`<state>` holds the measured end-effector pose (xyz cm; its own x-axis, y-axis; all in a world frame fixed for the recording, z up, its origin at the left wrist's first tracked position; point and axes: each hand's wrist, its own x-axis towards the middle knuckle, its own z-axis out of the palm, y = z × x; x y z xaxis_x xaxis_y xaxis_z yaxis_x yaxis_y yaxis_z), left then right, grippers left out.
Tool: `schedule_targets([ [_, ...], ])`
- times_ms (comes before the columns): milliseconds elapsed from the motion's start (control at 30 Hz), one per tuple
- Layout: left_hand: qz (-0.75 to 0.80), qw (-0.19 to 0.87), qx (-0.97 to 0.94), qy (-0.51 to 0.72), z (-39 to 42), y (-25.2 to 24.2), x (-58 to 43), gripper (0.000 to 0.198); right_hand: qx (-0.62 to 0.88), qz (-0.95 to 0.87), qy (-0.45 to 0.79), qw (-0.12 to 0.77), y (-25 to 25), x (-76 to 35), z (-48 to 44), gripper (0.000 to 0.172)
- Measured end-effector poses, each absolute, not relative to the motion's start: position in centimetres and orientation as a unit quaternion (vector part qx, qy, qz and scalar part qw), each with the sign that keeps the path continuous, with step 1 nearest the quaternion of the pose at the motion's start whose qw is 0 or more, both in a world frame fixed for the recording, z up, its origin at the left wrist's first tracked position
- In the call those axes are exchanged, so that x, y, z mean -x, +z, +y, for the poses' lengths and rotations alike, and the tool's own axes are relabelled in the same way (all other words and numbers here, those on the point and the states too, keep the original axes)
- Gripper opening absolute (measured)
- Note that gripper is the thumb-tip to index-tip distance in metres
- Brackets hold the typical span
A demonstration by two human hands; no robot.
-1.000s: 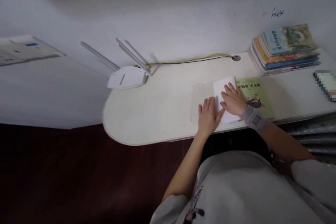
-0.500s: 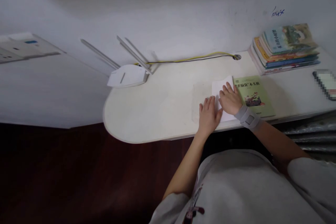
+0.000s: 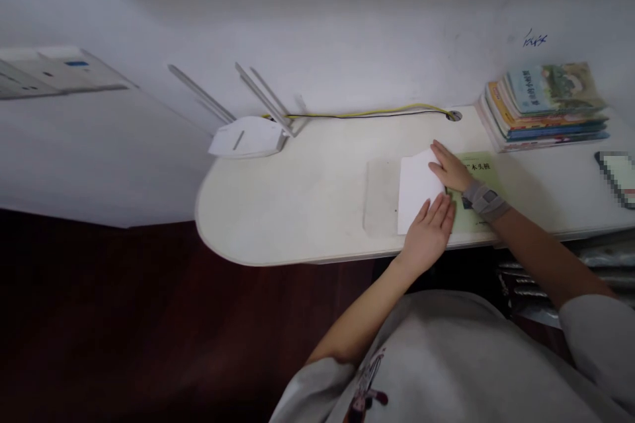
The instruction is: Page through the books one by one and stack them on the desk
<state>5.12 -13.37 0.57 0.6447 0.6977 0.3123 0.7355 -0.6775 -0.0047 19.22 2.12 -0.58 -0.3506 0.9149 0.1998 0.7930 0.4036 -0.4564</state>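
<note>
A green book (image 3: 479, 175) with dark Chinese lettering and a picture lies on the white desk. To its left is a white sheet (image 3: 414, 192), flat on the desk side by side with the green cover; how the two join is hidden under my hands. Beyond the sheet's left edge shows a clear, see-through sheet (image 3: 380, 195). My left hand (image 3: 429, 234) lies with fingers stretched out on the white sheet's lower right part. My right hand (image 3: 452, 168), a grey band on its wrist, rests flat over the upper edge between white sheet and green cover, fingers extended.
A stack of books (image 3: 548, 109) stands at the back right, with a phone-like device (image 3: 618, 178), partly blurred out, in front of it. On the left sits a white router (image 3: 248, 137) with raised antennas. Its cables (image 3: 367, 112) run along the wall to a desk hole (image 3: 454, 116).
My left hand has moved right across the white sheet, uncovering its left part. The right hand has shifted slightly right, over the green cover. The view has tilted a little.
</note>
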Motion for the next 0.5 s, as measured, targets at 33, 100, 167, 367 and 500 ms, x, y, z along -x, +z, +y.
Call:
schedule_targets([
  [33, -0.394, 0.081, 0.904, -0.145, -13.3, 0.4, -5.2, 0.042, 0.521, -0.818, 0.132, 0.204, -0.7, -19.2, 2.1, 0.057],
  [100, -0.396, 0.111, 0.899, -0.15, -13.4, 0.0, -5.2, 0.04, 0.51, -0.83, 0.125, 0.189, -0.9, -19.2, 2.1, 0.057],
  [167, -0.407, 0.133, 0.89, -0.156, -13.7, -0.3, -5.3, 0.039, 0.5, -0.838, 0.122, 0.181, -1.0, -19.2, 2.1, 0.057],
  [367, -0.428, 0.146, 0.88, -0.148, -14.4, -0.4, -5.4, 0.038, 0.486, -0.856, 0.086, 0.157, -0.9, -18.7, 1.3, 0.059],
  [500, -0.444, 0.129, 0.875, -0.142, -14.4, -0.6, -5.7, 0.04, 0.483, -0.86, 0.084, 0.143, -0.9, -18.6, 1.2, 0.057],
])
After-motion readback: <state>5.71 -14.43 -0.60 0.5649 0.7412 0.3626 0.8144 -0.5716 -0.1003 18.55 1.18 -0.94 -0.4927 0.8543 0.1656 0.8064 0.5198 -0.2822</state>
